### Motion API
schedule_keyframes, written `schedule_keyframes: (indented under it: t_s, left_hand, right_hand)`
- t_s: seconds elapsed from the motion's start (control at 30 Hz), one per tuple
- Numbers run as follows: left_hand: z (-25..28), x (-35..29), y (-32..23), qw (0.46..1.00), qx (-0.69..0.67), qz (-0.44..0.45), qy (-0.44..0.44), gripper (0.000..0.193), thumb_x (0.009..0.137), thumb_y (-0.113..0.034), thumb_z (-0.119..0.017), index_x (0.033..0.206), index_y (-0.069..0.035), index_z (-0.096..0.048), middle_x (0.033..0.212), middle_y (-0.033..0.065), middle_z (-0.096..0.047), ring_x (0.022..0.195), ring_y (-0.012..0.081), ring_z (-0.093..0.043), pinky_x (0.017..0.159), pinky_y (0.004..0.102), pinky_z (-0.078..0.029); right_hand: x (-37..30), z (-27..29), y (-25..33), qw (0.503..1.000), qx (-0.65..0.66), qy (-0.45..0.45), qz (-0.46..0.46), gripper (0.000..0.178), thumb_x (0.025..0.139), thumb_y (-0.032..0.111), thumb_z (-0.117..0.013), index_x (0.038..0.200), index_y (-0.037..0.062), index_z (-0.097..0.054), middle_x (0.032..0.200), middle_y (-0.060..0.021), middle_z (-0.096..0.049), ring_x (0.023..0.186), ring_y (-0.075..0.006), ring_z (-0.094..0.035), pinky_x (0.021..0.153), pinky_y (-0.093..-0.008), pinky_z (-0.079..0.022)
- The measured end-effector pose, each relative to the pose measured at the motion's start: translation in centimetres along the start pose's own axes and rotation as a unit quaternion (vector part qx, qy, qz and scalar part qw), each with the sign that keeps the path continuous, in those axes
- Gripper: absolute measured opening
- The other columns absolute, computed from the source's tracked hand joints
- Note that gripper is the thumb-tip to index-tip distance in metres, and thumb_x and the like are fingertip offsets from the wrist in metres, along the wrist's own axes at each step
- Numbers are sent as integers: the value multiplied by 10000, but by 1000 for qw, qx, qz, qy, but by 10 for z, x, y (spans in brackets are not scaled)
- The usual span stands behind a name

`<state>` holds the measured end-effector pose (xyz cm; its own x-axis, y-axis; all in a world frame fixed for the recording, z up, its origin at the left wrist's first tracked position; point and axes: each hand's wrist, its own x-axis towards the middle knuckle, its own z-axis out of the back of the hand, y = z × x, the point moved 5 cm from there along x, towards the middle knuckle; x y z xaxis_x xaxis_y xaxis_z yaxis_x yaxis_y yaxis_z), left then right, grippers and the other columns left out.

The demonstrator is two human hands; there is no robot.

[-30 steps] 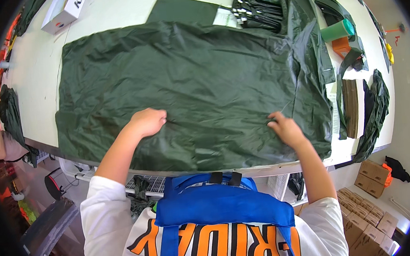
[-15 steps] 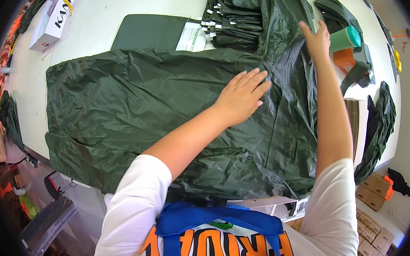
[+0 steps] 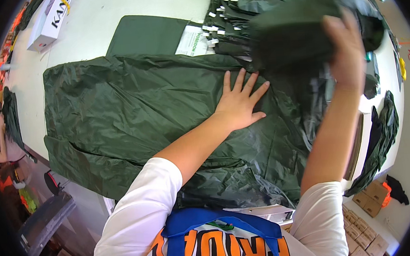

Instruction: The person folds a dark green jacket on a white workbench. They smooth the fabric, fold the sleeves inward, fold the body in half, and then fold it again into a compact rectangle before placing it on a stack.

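A large, thin dark green waterproof garment (image 3: 132, 104) lies spread and creased across the white table before me. My left hand (image 3: 241, 99) rests flat on its right part, fingers spread. Farther right, my right hand (image 3: 346, 46) holds a raised part of the same dark cloth (image 3: 298, 36), both smeared by motion. That lifted cloth hides some of what lies behind it. Just beyond the garment sits a flat dark green folded piece (image 3: 144, 34) with a white printed card (image 3: 192, 41) at its edge.
A pile of dark folded pieces with white tags (image 3: 221, 17) lies at the far middle. A white box (image 3: 50, 24) stands far left on the table (image 3: 97, 12). Dark cloth (image 3: 381, 134) hangs over the right edge; cardboard boxes (image 3: 371, 197) are on the floor. Other people are partly visible at the far sides.
My right hand has swung outward to the right, lifting cloth that lay flat beside it. The raised cloth now covers the green roll and orange box. My left hand has spread its fingers.
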<state>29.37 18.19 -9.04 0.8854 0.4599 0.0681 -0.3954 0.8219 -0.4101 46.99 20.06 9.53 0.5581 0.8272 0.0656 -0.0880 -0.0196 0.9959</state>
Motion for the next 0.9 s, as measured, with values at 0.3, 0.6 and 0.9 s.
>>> schedule_keyframes:
  t_s: [0.3, 0.6, 0.9]
  left_hand:
    - [-7, -47, 18, 994, -49, 4, 95, 628, 879, -400, -590, 1404, -122, -388, 1431, 133, -388, 1335, 311, -333, 1101, 467, -251]
    - [143, -146, 77, 958, -243, 45, -144, 183, 851, -108, -625, 1029, -83, -659, 973, 91, -663, 831, 277, -637, 770, 369, -511]
    - [144, -121, 213, 965, 195, 169, -41, 279, 855, -242, -637, 1100, -115, -595, 1099, 85, -618, 1084, 309, -546, 884, 433, -443]
  right_hand:
    - [-160, -166, -44, 814, -463, 302, 179, 389, 776, 310, -684, 1116, 127, -629, 1266, -81, -571, 1245, -316, -474, 1084, -558, -258]
    - [-224, 74, -83, 819, -566, 86, -31, 357, 655, 19, -672, 999, 94, -615, 940, -101, -584, 957, -328, -541, 866, -430, -413]
    - [-235, 87, -136, 736, -668, 105, 39, 195, 635, -61, -572, 741, 94, -518, 768, -89, -500, 801, -318, -532, 688, -425, -418]
